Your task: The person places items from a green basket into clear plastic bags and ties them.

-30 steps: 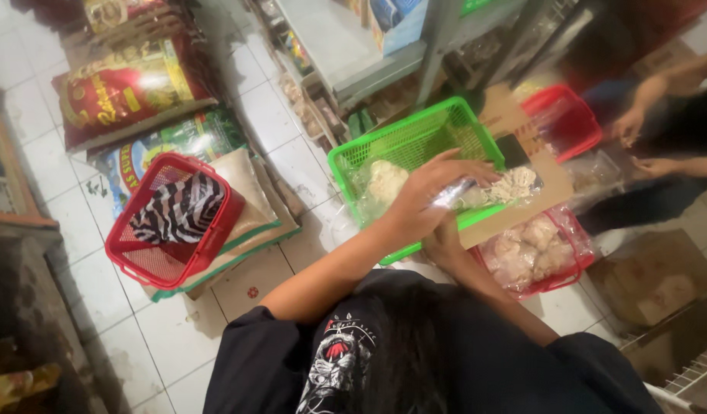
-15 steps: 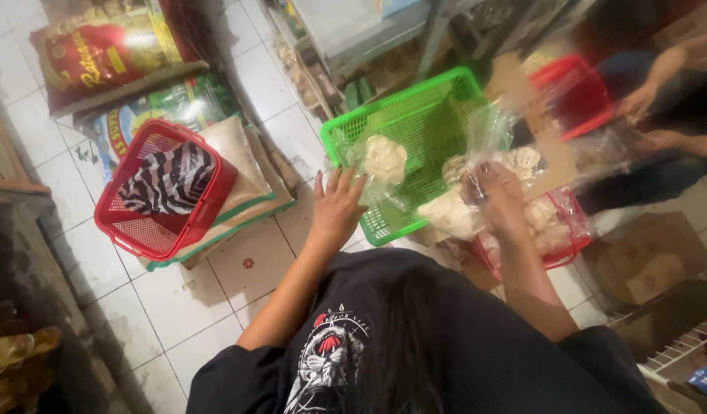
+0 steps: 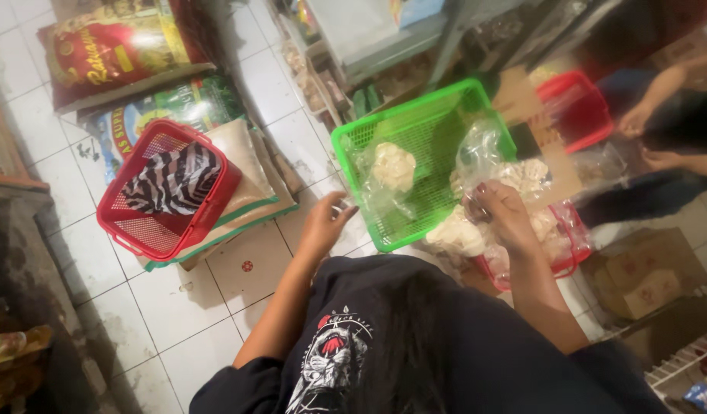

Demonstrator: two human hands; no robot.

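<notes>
The floor [image 3: 177,307] is white tile, crowded with sacks and baskets. The left hand [image 3: 323,222], fingers loosely curled, touches the green basket [image 3: 415,146] edge at 7 o'clock. The right hand [image 3: 503,211] pinches a clear bag [image 3: 484,157] of crackers at 3 o'clock.

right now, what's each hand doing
Left hand: fingers curled beside the green basket, seems empty.
Right hand: closed on a clear plastic bag of pale crackers.

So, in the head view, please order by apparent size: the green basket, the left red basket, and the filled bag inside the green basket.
1. Green basket
2. Left red basket; it looks nearly as large, so this rank is unsure.
3. Filled bag, clearly the smallest.
</notes>
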